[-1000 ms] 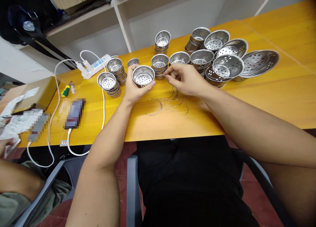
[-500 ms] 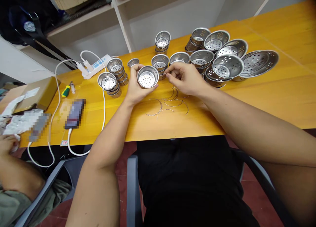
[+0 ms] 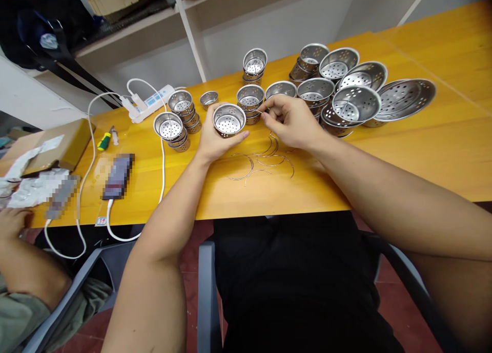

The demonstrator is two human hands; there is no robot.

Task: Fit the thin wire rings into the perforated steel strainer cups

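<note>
My left hand [image 3: 212, 139] is closed around a small perforated metal cup [image 3: 229, 120], whose open mouth faces me so the holes in its bottom show. Just right of the cup, the thumb and forefinger of my right hand [image 3: 286, 120] are pinched together on a thin wire, of which only a short bit shows at the fingertips. Below both hands, several curved wires [image 3: 251, 164] lie loose on the yellow table [image 3: 230, 202]. Close behind the held cup stands a stack of similar cups [image 3: 249, 98].
More perforated cups and wider bowls [image 3: 355, 104] are stacked at the right. Cup stacks [image 3: 169, 127] and a power strip [image 3: 151, 104] stand at the left, with white cables, a phone [image 3: 118, 176], a screwdriver [image 3: 103, 141] and a cardboard box [image 3: 63, 148]. Another person's arm [image 3: 26, 271] rests at far left.
The cup in my left hand has tipped a little and now shows more of its outer front wall. My right hand stays nearly in place, still pinching.
</note>
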